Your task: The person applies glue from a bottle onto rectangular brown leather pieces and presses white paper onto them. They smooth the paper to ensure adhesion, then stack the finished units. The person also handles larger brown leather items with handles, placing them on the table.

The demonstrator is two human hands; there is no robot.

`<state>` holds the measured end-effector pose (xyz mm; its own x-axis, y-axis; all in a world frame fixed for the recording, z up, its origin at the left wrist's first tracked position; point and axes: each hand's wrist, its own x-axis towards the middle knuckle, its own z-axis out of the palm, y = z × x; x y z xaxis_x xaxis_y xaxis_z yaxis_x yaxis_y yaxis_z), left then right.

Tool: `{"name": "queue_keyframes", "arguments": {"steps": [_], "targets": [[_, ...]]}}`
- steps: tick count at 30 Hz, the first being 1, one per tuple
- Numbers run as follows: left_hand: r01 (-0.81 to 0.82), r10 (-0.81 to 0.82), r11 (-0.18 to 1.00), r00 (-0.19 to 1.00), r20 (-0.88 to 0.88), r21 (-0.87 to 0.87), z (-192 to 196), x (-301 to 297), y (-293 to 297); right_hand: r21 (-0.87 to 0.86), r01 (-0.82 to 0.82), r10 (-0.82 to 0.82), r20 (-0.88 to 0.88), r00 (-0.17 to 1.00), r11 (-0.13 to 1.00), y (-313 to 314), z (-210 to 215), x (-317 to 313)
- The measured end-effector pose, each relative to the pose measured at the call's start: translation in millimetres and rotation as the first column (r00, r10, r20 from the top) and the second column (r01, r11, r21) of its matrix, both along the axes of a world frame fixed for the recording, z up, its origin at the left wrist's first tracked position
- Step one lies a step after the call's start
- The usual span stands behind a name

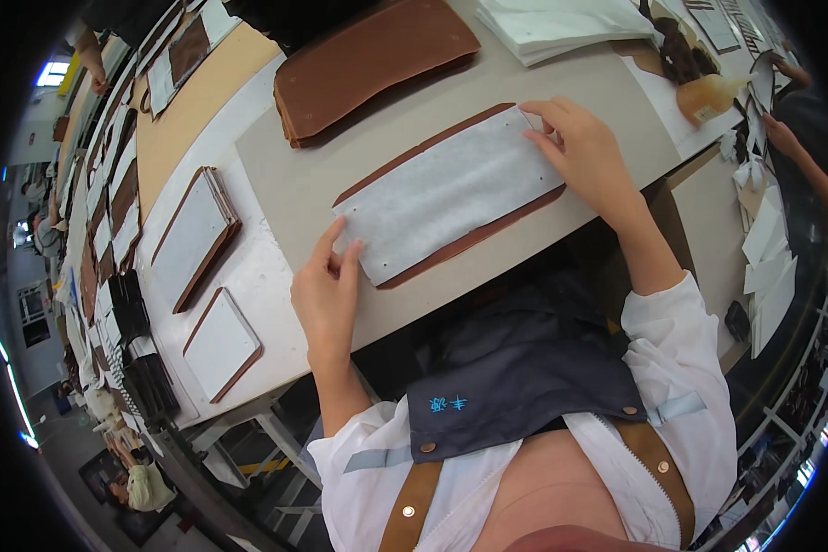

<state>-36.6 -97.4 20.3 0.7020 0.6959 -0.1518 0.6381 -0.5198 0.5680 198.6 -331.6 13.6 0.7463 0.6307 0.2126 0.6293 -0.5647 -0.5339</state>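
A white backing sheet with small holes near its corners lies over a brown leather panel, whose long edges show above and below it. My left hand is at the sheet's left end, index finger and thumb on its edge. At the right end my right hand has its index finger at the upper corner and its thumb lower on the sheet. Both hands hold the sheet lightly by its ends; whether they also grip the leather beneath I cannot tell.
A stack of brown leather panels lies beyond my work. White sheets are piled at the far right, near a yellowish squeeze bottle. To the left are backed leather pieces and a smaller one. A co-worker's arm shows at right.
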Motion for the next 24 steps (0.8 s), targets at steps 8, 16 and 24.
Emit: {"name": "queue_keyframes", "arguments": {"steps": [8, 16, 24], "targets": [[0.491, -0.623, 0.737, 0.76, 0.184, 0.464, -11, 39, -27, 0.039, -0.477, 0.452, 0.262, 0.853, 0.878, 16, -12, -24], [0.567, -0.694, 0.648, 0.714, 0.089, 0.509, -21, 54, -34, 0.026, -0.496, 0.477, 0.236, 0.847, 0.868, 22, -21, -21], [0.571, -0.686, 0.65, 0.725, 0.064, 0.501, -22, 56, -36, 0.079, -0.471, 0.453, 0.175, 0.874, 0.879, 20, -22, -23]]}}
